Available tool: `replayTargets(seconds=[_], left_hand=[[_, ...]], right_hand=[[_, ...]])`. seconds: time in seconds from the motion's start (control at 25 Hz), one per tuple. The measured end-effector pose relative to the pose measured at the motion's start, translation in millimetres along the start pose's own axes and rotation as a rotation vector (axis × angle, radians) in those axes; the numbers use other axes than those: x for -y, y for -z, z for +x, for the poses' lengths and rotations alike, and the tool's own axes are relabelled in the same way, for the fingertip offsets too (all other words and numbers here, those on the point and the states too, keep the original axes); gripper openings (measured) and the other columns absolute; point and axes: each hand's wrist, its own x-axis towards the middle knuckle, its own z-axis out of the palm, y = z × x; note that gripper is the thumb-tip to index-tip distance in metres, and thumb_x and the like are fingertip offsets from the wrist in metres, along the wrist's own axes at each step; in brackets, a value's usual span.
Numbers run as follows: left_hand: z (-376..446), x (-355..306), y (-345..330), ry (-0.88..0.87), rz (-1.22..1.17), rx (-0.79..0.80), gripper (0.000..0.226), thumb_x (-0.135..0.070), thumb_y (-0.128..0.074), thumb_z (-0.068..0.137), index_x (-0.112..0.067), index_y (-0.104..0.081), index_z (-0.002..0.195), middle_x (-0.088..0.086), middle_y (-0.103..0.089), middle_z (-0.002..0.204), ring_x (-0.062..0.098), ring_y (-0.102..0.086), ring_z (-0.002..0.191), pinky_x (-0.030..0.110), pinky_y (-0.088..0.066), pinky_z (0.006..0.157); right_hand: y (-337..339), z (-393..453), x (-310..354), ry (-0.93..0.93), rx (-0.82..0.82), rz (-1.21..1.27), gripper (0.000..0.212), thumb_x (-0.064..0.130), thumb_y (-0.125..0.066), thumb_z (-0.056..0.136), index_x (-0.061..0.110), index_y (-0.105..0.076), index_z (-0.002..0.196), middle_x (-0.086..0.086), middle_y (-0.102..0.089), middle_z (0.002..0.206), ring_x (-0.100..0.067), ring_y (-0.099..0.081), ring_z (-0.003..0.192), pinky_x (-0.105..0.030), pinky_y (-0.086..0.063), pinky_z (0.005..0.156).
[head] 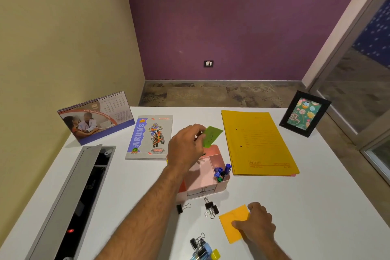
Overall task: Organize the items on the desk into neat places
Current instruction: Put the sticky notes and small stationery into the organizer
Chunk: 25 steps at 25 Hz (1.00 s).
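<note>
I am holding a green sticky note above the pink organizer while my other hand is covering an orange pad.

My left hand (185, 150) is pinching the green note (212, 136) between thumb and fingers (199, 131), its long axis tilting up and away; the pink organizer (213, 167) is lying directly beneath and just nearer than those fingers. My right hand (256, 225) is resting with fingers curled on the orange pad (234, 222) on the bench (316, 207), binder clips (211, 208) just beside its fingertips.
</note>
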Motion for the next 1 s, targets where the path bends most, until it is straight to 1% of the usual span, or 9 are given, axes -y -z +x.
replayTargets(seconds=[0.08, 0.2, 0.32, 0.44, 0.52, 0.68, 0.8, 0.88, 1.0], left_hand=[[5, 1, -10, 0.017, 0.056, 0.049, 0.013, -0.026, -0.069, 0.088, -0.025, -0.07, 0.101, -0.007, -0.072, 0.092, 0.014, -0.066, 0.079, 0.028, -0.05, 0.064], [7, 3, -20, 0.051, 0.142, 0.168, 0.02, -0.031, -0.066, 0.091, -0.026, -0.07, 0.11, -0.004, -0.072, 0.102, 0.017, -0.066, 0.09, 0.031, -0.049, 0.072], [7, 4, -27, 0.125, 0.233, 0.334, 0.03, -0.026, -0.066, 0.091, -0.028, -0.066, 0.121, -0.003, -0.068, 0.116, 0.019, -0.062, 0.104, 0.035, -0.048, 0.084], [4, 7, -36, 0.169, 0.274, 0.449, 0.04, -0.017, -0.07, 0.086, -0.028, -0.065, 0.124, 0.0, -0.068, 0.119, 0.021, -0.062, 0.106, 0.037, -0.05, 0.089], [0, 10, -39, 0.192, 0.266, 0.494, 0.046, -0.012, -0.07, 0.085, -0.026, -0.061, 0.128, 0.002, -0.067, 0.122, 0.022, -0.062, 0.108, 0.041, -0.05, 0.094], [-8, 16, -40, 0.238, 0.161, 0.471, 0.05, -0.004, -0.062, 0.089, -0.025, -0.054, 0.134, 0.003, -0.066, 0.124, 0.025, -0.059, 0.11, 0.044, -0.048, 0.096], [-13, 18, -38, 0.252, 0.108, 0.378, 0.039, -0.014, -0.058, 0.094, -0.026, -0.056, 0.131, -0.001, -0.068, 0.12, 0.021, -0.056, 0.11, 0.036, -0.043, 0.086], [-16, 18, -36, 0.251, 0.05, 0.336, 0.034, -0.018, -0.057, 0.094, -0.025, -0.058, 0.128, -0.002, -0.068, 0.118, 0.019, -0.055, 0.11, 0.035, -0.043, 0.086], [-24, 14, -31, 0.241, -0.042, 0.32, 0.033, -0.02, -0.058, 0.094, -0.023, -0.06, 0.127, 0.0, -0.066, 0.118, 0.018, -0.058, 0.109, 0.039, -0.049, 0.094]], right_hand=[[2, 1, -3, -0.005, 0.029, 0.012, 0.069, 0.058, -0.079, 0.058, 0.03, -0.049, 0.113, 0.006, -0.045, 0.103, -0.018, -0.051, 0.11, -0.034, -0.045, 0.089], [0, 2, -7, 0.007, 0.004, 0.101, 0.067, 0.054, -0.083, 0.052, 0.03, -0.042, 0.1, 0.007, -0.048, 0.097, -0.016, -0.055, 0.097, -0.033, -0.048, 0.079], [0, 1, -11, 0.031, 0.006, 0.226, 0.076, 0.04, -0.088, 0.052, 0.025, -0.036, 0.105, 0.003, -0.056, 0.092, -0.017, -0.059, 0.084, -0.03, -0.047, 0.065], [0, 5, -13, 0.001, 0.008, 0.271, 0.08, 0.03, -0.09, 0.055, 0.019, -0.04, 0.117, -0.003, -0.058, 0.105, -0.022, -0.059, 0.096, -0.029, -0.042, 0.07], [-2, 6, -13, -0.017, -0.001, 0.272, 0.078, 0.028, -0.089, 0.057, 0.018, -0.044, 0.119, -0.004, -0.058, 0.111, -0.022, -0.058, 0.102, -0.028, -0.041, 0.073], [-2, 8, -14, -0.037, 0.033, 0.229, 0.065, 0.034, -0.089, 0.057, 0.021, -0.053, 0.109, -0.001, -0.058, 0.109, -0.019, -0.059, 0.1, -0.027, -0.043, 0.072], [-1, 11, -16, -0.048, 0.038, 0.285, 0.053, 0.025, -0.088, 0.06, 0.018, -0.054, 0.101, -0.001, -0.061, 0.099, -0.019, -0.059, 0.089, -0.03, -0.047, 0.07], [1, 12, -18, -0.07, 0.017, 0.332, 0.046, 0.015, -0.084, 0.068, 0.015, -0.057, 0.105, -0.002, -0.064, 0.097, -0.018, -0.057, 0.084, -0.029, -0.045, 0.067], [0, 12, -24, -0.024, -0.018, 0.388, 0.037, 0.012, -0.081, 0.071, 0.018, -0.063, 0.103, -0.004, -0.068, 0.107, -0.019, -0.059, 0.091, -0.031, -0.05, 0.079]])
